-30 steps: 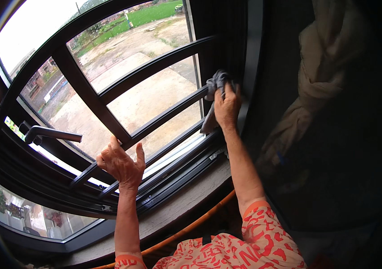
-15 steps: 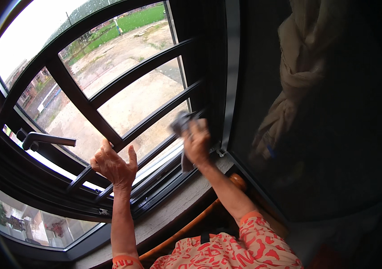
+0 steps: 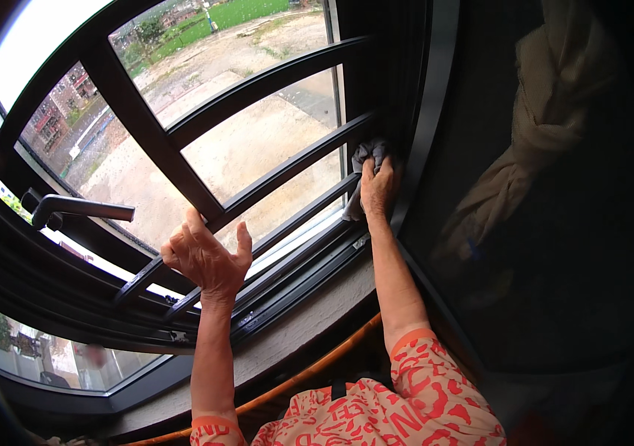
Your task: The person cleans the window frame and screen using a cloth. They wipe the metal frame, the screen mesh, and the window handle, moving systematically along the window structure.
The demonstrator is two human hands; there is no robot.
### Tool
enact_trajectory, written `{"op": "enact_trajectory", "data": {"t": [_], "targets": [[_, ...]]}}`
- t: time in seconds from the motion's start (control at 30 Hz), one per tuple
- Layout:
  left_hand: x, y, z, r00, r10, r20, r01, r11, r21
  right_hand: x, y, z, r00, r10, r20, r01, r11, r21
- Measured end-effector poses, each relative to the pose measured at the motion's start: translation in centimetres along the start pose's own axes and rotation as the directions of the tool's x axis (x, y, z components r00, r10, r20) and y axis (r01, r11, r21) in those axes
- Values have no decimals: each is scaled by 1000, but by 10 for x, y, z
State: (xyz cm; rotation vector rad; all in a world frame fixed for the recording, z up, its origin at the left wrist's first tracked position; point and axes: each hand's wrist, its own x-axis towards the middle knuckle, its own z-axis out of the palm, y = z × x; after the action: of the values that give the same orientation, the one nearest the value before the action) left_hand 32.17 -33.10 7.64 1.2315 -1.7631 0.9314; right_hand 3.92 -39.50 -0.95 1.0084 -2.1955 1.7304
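Observation:
A crumpled grey cloth [image 3: 370, 152] is bunched in my right hand [image 3: 379, 189], its loose end hanging toward the lower frame. That hand presses the cloth to the right end of the dark window bars [image 3: 287, 165], beside the frame. Farther left, my left hand [image 3: 211, 251] has its fingers curled over the bars near where an upright bar [image 3: 134, 123] meets a crosswise one. The thumb stands apart from the fingers, and part of the fingers' grip is hidden behind the hand.
A black window handle [image 3: 86, 208] juts out on the left. Below the bars run the window track [image 3: 287, 279] and a grey sill [image 3: 309, 321]. A knotted beige curtain [image 3: 547, 126] hangs at the right behind a dark screen panel [image 3: 555, 297]. Raindrops dot the glass.
My right hand has moved right and up with the cloth, from the middle of the bars to their right end. The left hand keeps its place on the bars, while the view has shifted.

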Motion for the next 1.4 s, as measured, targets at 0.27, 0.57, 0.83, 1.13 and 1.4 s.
{"op": "enact_trajectory", "data": {"t": [0.27,0.57,0.83,1.13,1.4], "targets": [[0,-2,-1,1000,-6,-4,6,1000,2,-54,-47,-18,986,-1,168,-3,1000,23],[-1,2,0,999,-10,31,10,1000,2,-126,-59,-37,860,-248,446,3,877,481],[-3,-1,1,999,-14,34,13,1000,8,-43,-5,-23,883,450,135,-368,482,795],[0,-2,1,1000,9,2,-9,1000,16,7,7,23,649,657,384,-644,205,738],[-1,-3,-2,1000,6,0,-6,1000,5,-31,-20,22,609,634,476,-613,-4,790]]}}
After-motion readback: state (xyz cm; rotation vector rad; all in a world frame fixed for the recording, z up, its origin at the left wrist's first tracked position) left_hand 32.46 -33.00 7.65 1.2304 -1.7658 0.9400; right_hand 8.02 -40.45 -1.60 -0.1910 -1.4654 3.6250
